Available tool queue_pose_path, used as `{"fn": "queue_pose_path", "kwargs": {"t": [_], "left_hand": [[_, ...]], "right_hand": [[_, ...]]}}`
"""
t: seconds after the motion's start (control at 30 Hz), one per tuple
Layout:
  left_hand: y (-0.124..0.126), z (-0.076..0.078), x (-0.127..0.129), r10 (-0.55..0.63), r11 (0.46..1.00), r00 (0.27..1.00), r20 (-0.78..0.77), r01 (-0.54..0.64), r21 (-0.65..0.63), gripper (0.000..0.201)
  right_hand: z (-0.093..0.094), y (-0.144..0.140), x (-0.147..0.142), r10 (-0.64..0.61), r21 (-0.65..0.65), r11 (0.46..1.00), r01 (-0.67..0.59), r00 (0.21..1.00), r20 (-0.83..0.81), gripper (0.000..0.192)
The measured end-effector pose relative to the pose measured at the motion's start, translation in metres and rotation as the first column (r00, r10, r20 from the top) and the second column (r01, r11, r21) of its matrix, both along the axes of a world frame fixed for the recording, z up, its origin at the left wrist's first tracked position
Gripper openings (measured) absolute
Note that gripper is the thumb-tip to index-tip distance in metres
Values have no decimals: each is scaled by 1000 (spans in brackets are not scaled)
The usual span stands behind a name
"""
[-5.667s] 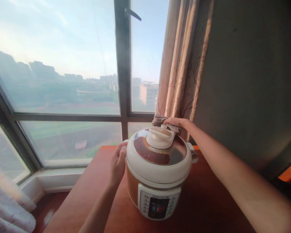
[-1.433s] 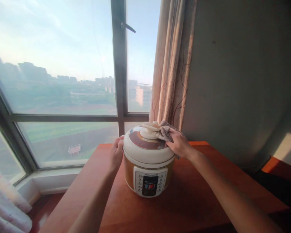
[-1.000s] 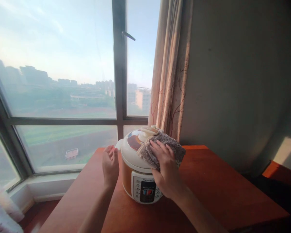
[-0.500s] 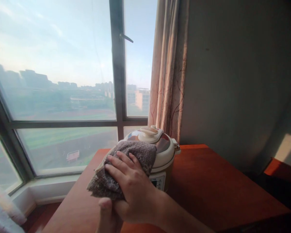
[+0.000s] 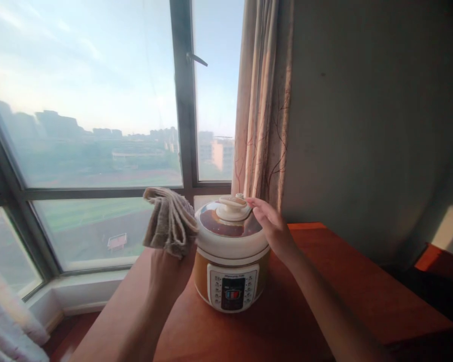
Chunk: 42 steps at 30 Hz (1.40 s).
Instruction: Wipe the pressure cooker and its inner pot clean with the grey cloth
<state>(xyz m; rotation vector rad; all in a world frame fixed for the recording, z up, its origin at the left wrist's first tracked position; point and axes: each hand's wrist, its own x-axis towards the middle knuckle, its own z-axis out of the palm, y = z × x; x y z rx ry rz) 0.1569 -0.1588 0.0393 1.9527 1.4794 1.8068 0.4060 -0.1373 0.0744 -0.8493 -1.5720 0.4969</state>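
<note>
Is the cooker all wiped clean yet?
The lid looks shiny, so the top seems done. Now the left hand holds the cloth against the cooker's left side, and the right hand rests on the lid. The front panel may be left.

Cloth (image 5: pixel 170 221) (left hand (image 5: pixel 169 271)) beside cooker (image 5: pixel 231 251)

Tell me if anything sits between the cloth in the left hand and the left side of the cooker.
Nothing visible does. The left hand holds the cloth up right beside the cooker, its folds at the lid's left edge. The right hand rests on the far right side by the lid handle, clear of that path.
</note>
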Motion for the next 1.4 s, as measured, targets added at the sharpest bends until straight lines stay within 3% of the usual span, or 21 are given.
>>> {"fn": "queue_pose_path", "kwargs": {"t": [0.1, 0.2, 0.33, 0.47, 0.6, 0.73, 0.83, 0.93, 1.07, 1.17, 1.27, 1.4], "left_hand": [[7, 3, 24, 16, 1000, 901, -433, -6, 25, 61], [6, 6, 44, 50, 999, 797, -602, -30, 43, 79], [-7, 5, 62, 51, 997, 753, -655, -5, 73, 80], [-20, -7, 85, 43, 988, 746, -665, 69, 141, 83], [-25, -24, 108, -21, 958, 615, -788, 238, 160, 89], [-22, -25, 103, -46, 945, 535, -843, 297, 137, 88], [-17, -21, 82, -65, 941, 543, -837, 312, 130, 91], [-10, -19, 58, -46, 943, 595, -802, 291, 162, 95], [8, -26, 31, -34, 937, 736, -677, 260, 235, 89], [29, -30, 14, -109, 940, 851, -514, 257, 225, 76], [54, -23, 0, -185, 960, 929, -321, 241, 145, 62], [89, 3, -8, -269, 963, 932, -242, 263, -55, 54]], "right_hand": [[-6, 29, 18, 0, -86, 996, -8, 996, -86, 44], [-9, 43, 24, 3, -146, 989, -20, 994, -113, 47], [-2, 53, 21, 21, -190, 981, -29, 999, -44, 50], [20, 68, 12, 67, -178, 983, -52, 995, 78, 48], [42, 84, 6, 150, -218, 972, -90, 948, 280, 52], [55, 91, 10, 161, -234, 971, -45, 847, 507, 54], [54, 93, 16, 157, -177, 982, -70, 826, 542, 48], [44, 95, 20, 144, -132, 987, -89, 855, 498, 43], [28, 96, 22, 102, -98, 993, -63, 883, 459, 42], [21, 90, 20, 34, -68, 998, -2, 874, 485, 40], [20, 81, 15, -50, -24, 997, 74, 847, 529, 32], [21, 73, 9, -152, 37, 986, 161, 793, 590, 29]]}}
